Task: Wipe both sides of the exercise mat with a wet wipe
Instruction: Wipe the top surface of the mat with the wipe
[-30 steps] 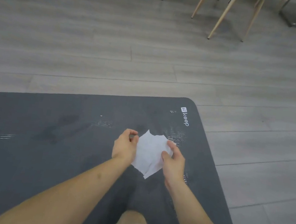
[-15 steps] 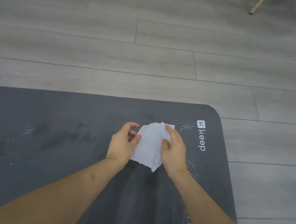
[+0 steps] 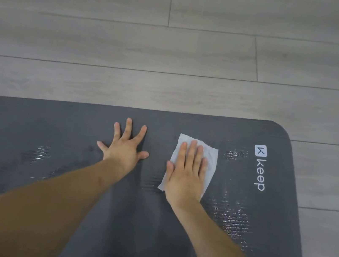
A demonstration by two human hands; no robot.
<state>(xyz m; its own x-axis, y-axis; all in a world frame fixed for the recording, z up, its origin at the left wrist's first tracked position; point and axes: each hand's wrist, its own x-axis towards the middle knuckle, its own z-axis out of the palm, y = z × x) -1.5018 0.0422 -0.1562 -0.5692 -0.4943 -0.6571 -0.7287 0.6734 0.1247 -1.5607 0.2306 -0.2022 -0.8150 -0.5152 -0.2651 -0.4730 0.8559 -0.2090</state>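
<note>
The person's right hand (image 3: 188,173) now lies flat on the wet wipe (image 3: 209,157), fingers (image 3: 192,152) straight, pressing it onto the exercise mat (image 3: 52,132); half a second ago both hands pinched the wipe above it. The left hand (image 3: 124,148), at nine o'clock of the wipe, braces splayed and empty. Wiping likely resumes toward the twelve-o'clock edge and wooden floor (image 3: 174,62) beyond.
</note>
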